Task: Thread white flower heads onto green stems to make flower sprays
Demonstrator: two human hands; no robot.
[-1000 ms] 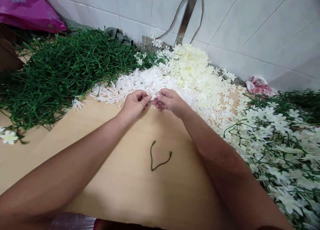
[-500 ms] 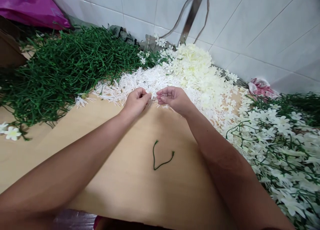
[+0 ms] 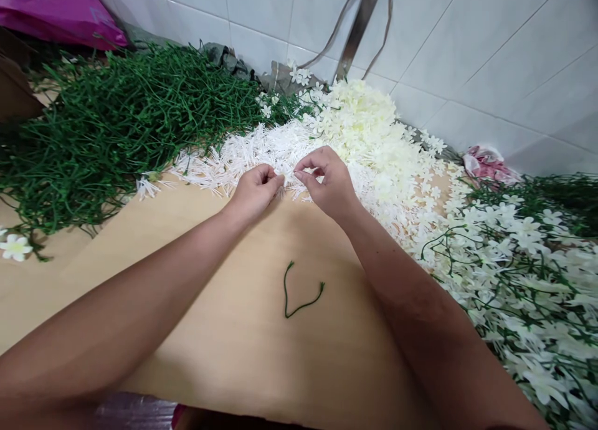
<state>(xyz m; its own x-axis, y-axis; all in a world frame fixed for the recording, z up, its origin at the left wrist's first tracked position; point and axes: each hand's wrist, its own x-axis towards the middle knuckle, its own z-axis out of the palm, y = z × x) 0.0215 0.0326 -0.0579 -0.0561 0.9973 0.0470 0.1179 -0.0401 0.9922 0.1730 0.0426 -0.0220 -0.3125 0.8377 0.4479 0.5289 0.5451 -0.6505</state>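
My left hand [image 3: 256, 190] is closed in a pinch on a small white artificial flower [image 3: 286, 176], mostly seen against the white pile behind it. Facing it, my right hand [image 3: 329, 184] has thumb and index finger pressed together at the flower's right side; whatever lies between those fingertips is too small to make out. Both hands are at the near edge of a heap of white stamen pieces [image 3: 252, 152]. A bent green plastic stem [image 3: 286, 296] lies on the brown cardboard [image 3: 224, 330] between my forearms.
Green stems [image 3: 140, 118] are heaped at the left, cream flower petals [image 3: 364, 121] at the back. Finished-looking white flowers on stems [image 3: 527, 280] pile up at the right. A tiled wall [image 3: 467, 50] stands behind, with a pink bag [image 3: 56, 12] at the far left.
My right hand's fingers were loosely spread with white strands by them; now thumb and index finger are pinched together beside the flower. My left hand keeps its pinch almost in place.
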